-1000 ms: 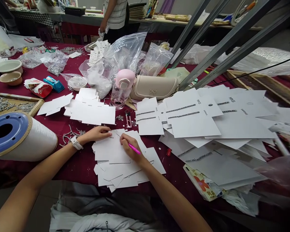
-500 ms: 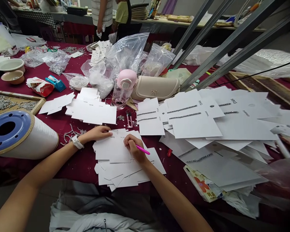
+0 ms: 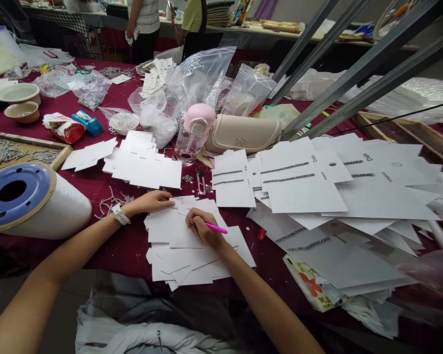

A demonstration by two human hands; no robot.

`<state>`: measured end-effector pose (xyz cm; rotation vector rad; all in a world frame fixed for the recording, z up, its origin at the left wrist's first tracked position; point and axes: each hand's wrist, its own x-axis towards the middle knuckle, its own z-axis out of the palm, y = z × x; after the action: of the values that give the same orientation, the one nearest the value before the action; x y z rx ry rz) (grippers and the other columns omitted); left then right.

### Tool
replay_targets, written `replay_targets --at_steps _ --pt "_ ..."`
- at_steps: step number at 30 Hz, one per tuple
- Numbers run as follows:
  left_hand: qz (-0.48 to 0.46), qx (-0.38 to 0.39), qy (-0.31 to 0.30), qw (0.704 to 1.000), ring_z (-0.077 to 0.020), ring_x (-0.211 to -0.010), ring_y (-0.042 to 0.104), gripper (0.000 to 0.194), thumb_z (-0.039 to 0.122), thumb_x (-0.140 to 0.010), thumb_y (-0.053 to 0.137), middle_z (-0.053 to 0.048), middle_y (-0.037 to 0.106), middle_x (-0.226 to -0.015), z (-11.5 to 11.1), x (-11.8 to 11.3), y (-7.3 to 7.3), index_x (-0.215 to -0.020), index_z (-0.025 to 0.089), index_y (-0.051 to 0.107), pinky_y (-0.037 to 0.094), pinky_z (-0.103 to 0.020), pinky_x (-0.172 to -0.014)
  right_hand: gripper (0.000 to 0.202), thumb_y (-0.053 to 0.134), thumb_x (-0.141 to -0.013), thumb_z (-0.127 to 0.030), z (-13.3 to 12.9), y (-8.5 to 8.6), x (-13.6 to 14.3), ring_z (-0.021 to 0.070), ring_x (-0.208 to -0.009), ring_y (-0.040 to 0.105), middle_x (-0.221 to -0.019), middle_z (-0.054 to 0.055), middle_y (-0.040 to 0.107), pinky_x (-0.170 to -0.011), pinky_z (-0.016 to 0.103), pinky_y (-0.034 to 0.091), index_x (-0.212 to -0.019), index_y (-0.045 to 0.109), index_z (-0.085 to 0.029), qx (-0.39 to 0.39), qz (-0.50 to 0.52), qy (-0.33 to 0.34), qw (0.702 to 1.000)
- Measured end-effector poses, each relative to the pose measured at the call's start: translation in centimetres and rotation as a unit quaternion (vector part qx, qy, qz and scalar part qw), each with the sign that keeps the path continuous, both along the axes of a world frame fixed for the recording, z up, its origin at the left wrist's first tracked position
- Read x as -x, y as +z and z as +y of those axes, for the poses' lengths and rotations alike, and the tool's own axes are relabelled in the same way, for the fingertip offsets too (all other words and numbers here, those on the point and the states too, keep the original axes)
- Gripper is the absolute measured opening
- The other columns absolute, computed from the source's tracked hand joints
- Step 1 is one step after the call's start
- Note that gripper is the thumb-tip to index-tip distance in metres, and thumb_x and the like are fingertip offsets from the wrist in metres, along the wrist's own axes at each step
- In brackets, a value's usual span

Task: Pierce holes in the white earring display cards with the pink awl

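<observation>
A white card [image 3: 162, 226] printed "MNG" lies on top of overlapping white cards near the table's front edge. My right hand [image 3: 203, 227] is closed round a bright pink pen [image 3: 216, 227], its tip end over the card beside a short dark line. At the card's upper left edge rests my left hand [image 3: 158, 200], fingers close together; whether they pinch the card cannot be made out. Just below lie more loose cards [image 3: 203, 268]. Cards bearing pairs of dark beaded strips [image 3: 290, 168] are spread to the right.
A large thread spool [image 3: 64, 206] stands at the left. Beyond the cards are a pink-lidded bottle [image 3: 197, 130], a cream purse [image 3: 243, 132] and plastic bags [image 3: 203, 69]. Metal bars [image 3: 339, 69] slant over the right side. People stand or sit at the far table.
The view has shifted slightly, moving the table items a little rightward. My right hand with the pen sits slightly further left on the card, and a short dark line now shows there.
</observation>
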<state>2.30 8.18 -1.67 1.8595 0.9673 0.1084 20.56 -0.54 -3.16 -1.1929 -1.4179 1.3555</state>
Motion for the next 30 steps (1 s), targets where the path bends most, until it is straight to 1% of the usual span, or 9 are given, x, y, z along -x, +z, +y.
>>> replay_targets --at_steps 8,14,16,17,19,21,22,24,30 --pt "-0.023 -0.016 -0.002 1.000 -0.0091 -0.059 0.039 0.038 0.051 -0.077 0.043 0.001 0.049 -0.069 -0.02 -0.13 0.07 -0.084 0.016 0.056 0.030 -0.020 -0.052 0.017 0.031 -0.068 -0.013 0.04 -0.25 0.04 0.0072 -0.042 0.033 -0.050 -0.003 0.041 -0.040 0.022 0.024 -0.054 0.039 -0.019 -0.019 -0.025 0.004 0.999" --pt "-0.035 -0.013 -0.002 0.999 -0.0086 -0.057 0.037 0.039 0.051 -0.077 0.043 0.002 0.046 -0.066 0.06 -0.17 -0.30 -0.085 0.016 0.057 0.029 -0.020 -0.051 0.017 0.031 -0.066 -0.011 0.10 0.00 0.41 0.0082 -0.045 0.031 -0.049 -0.003 0.037 -0.043 0.023 0.025 -0.053 0.037 -0.019 -0.062 -0.089 0.005 0.994" --pt "-0.034 -0.008 -0.003 0.999 -0.0091 -0.057 0.038 0.039 0.052 -0.077 0.042 0.002 0.047 -0.066 0.11 -0.19 -0.49 -0.087 0.016 0.057 0.028 -0.020 -0.051 0.016 0.032 -0.066 -0.012 0.11 0.11 0.39 0.0081 -0.046 0.032 -0.049 -0.003 0.037 -0.043 0.023 0.025 -0.052 0.038 -0.019 -0.063 -0.083 0.008 0.995" --pt "-0.034 -0.004 -0.002 0.999 -0.0094 -0.058 0.040 0.040 0.052 -0.077 0.042 0.001 0.048 -0.067 0.13 -0.18 -0.55 -0.087 0.016 0.056 0.029 -0.020 -0.051 0.015 0.033 -0.065 -0.012 0.10 0.12 0.31 0.0078 -0.045 0.032 -0.049 -0.003 0.038 -0.042 0.022 0.025 -0.052 0.039 -0.018 -0.053 -0.062 0.004 0.997" --pt "-0.035 0.004 0.002 0.999 -0.0100 -0.060 0.042 0.041 0.052 -0.077 0.042 0.000 0.050 -0.070 0.12 -0.15 -0.57 -0.088 0.016 0.056 0.030 -0.020 -0.051 0.014 0.036 -0.064 -0.014 0.07 0.05 0.02 0.0068 -0.040 0.030 -0.047 -0.003 0.040 -0.038 0.021 0.021 -0.051 0.039 -0.018 -0.012 0.020 -0.035 0.999" --pt "-0.030 0.007 0.006 0.999 -0.0103 -0.061 0.044 0.041 0.052 -0.077 0.042 0.000 0.052 -0.072 0.08 -0.09 -0.51 -0.087 0.016 0.056 0.031 -0.020 -0.052 0.013 0.036 -0.061 -0.016 0.07 -0.14 -0.30 0.0055 -0.035 0.024 -0.041 -0.003 0.040 -0.033 0.020 0.014 -0.049 0.037 -0.019 0.026 0.102 -0.100 0.989" --pt "-0.027 0.008 0.007 1.000 -0.0104 -0.061 0.045 0.041 0.052 -0.077 0.043 -0.001 0.053 -0.073 0.07 -0.06 -0.48 -0.087 0.016 0.056 0.031 -0.020 -0.052 0.013 0.035 -0.060 -0.016 0.09 -0.24 -0.44 0.0049 -0.033 0.022 -0.039 -0.003 0.039 -0.032 0.020 0.011 -0.047 0.036 -0.019 0.035 0.127 -0.131 0.983" --pt "-0.021 0.010 0.006 1.000 -0.0108 -0.062 0.046 0.041 0.052 -0.077 0.043 -0.001 0.054 -0.075 0.08 -0.01 -0.43 -0.087 0.016 0.057 0.032 -0.020 -0.052 0.012 0.035 -0.057 -0.016 0.16 -0.39 -0.57 0.0044 -0.031 0.020 -0.035 -0.003 0.038 -0.032 0.020 0.008 -0.045 0.034 -0.019 0.035 0.139 -0.172 0.975" --pt "-0.013 0.017 0.008 1.000 -0.0115 -0.063 0.048 0.043 0.054 -0.076 0.043 -0.002 0.057 -0.078 0.29 -0.02 -0.52 -0.089 0.016 0.057 0.032 -0.021 -0.052 0.013 0.035 -0.054 -0.015 0.35 -0.17 -0.22 0.0042 -0.029 0.021 -0.032 -0.003 0.038 -0.031 0.019 0.009 -0.042 0.034 -0.019 0.040 0.130 -0.215 0.967"
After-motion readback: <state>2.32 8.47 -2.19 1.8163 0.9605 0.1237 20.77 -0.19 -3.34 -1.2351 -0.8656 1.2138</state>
